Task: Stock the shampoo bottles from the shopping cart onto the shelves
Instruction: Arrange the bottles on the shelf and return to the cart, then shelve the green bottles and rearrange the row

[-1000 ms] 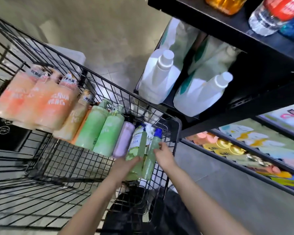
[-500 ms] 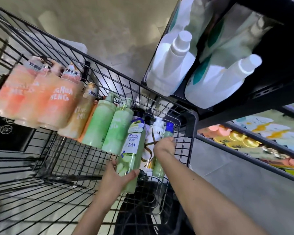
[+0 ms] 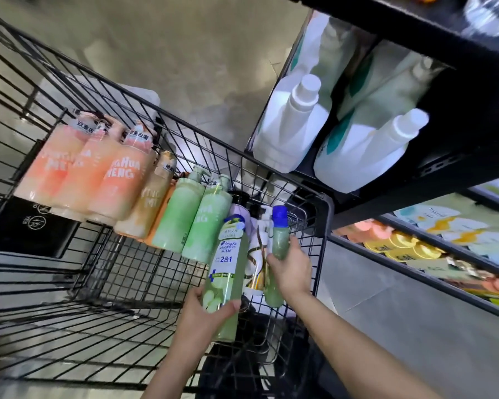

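left hand (image 3: 205, 311): at 6 o'clock, nearest; fingers and thumb curled round the lower body of the pale green 2-in-1 bottle (image 3: 226, 269), thumb across its front; the bottle looks raised a little above its neighbours, top pointing to 12 o'clock
right hand (image 3: 290, 270): just toward 3 o'clock of the left; fingers wrapped round the middle of the slim blue-capped bottle (image 3: 277, 251), still among the others inside the cart
white and gold bottle (image 3: 257, 260): between the two held bottles, touching or nearly touching both; a lilac bottle (image 3: 238, 211) partly hidden behind
handling: both look like full, stiff plastic; likely weighty for their size, with glossy, slippery labels; a mid-body wrap seems safer than the cap or pump, which could pop or turn
green pump bottles (image 3: 190, 214): two, side by side toward 10 o'clock; beyond them a tan bottle (image 3: 150, 203) and three peach bottles (image 3: 84, 168), all leaning on the far wire wall
shopping cart (image 3: 323, 214): black wire; the corner post and rim stand just at 1 o'clock of the right hand; lift clear over the rim, I judge, or a bottle base may catch
shelves (image 3: 415, 203): black, from 1 to 3 o'clock; white jugs (image 3: 294, 125) fill the upper bay; the lower shelf's front rail juts toward the cart; open floor lies at 4 o'clock
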A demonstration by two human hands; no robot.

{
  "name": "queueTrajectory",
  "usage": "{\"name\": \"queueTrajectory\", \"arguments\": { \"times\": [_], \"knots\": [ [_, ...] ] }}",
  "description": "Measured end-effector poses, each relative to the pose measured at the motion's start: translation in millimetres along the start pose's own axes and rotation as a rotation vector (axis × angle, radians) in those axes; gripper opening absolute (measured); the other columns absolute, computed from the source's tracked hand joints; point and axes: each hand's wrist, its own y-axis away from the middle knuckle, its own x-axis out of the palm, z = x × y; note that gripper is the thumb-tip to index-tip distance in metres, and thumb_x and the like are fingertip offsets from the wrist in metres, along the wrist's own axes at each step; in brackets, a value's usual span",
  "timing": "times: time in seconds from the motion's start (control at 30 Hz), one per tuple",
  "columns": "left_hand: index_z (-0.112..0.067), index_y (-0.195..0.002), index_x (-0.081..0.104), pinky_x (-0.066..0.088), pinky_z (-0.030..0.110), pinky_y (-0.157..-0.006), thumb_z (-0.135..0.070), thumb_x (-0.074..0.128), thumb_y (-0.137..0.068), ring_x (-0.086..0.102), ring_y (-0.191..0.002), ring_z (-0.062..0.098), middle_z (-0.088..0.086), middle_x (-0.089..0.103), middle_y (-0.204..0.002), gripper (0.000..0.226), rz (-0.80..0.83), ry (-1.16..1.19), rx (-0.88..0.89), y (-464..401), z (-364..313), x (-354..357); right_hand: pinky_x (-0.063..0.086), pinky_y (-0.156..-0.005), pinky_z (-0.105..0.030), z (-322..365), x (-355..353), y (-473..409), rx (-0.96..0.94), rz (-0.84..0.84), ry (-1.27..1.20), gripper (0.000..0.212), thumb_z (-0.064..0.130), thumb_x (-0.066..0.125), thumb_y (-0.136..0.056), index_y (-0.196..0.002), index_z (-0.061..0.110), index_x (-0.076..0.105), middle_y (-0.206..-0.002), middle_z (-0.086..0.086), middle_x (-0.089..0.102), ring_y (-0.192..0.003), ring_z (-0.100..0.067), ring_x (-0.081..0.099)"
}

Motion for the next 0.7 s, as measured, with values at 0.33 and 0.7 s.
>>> {"name": "queueTrajectory", "arguments": {
  "times": [0.33, 0.7],
  "knots": [
    [-0.010, -0.114, 0.044, 0.033, 0.022, -0.070, -0.010, 0.081, -0.071, 0.046, -0.087, 0.013, -0.004, 0.053, -0.092, 0.056, -0.007, -0.134, 0.216, 74.6, -38.2, 5.9, 0.051, -0.064, -0.019, -12.5, -116.1, 68.9, 0.068, 0.185, -0.950, 0.021, -0.005, 0.066, -0.082, -0.087, 0.015, 0.067, -0.084, -0.002, 0.074, -0.069, -0.010, 0.067],
    [-0.014, -0.111, 0.053, 0.042, 0.015, -0.062, -0.055, 0.073, -0.042, 0.058, -0.077, 0.006, -0.004, 0.064, -0.091, 0.082, 0.212, -0.232, 0.598, 192.6, -93.9, 166.9, 0.045, -0.101, -0.052, -131.8, -251.0, 126.7, 0.383, 0.088, -1.577, 0.091, 0.057, 0.082, -0.039, -0.114, 0.008, 0.069, -0.111, -0.020, 0.068, -0.106, -0.039, 0.063]
  ]
}}
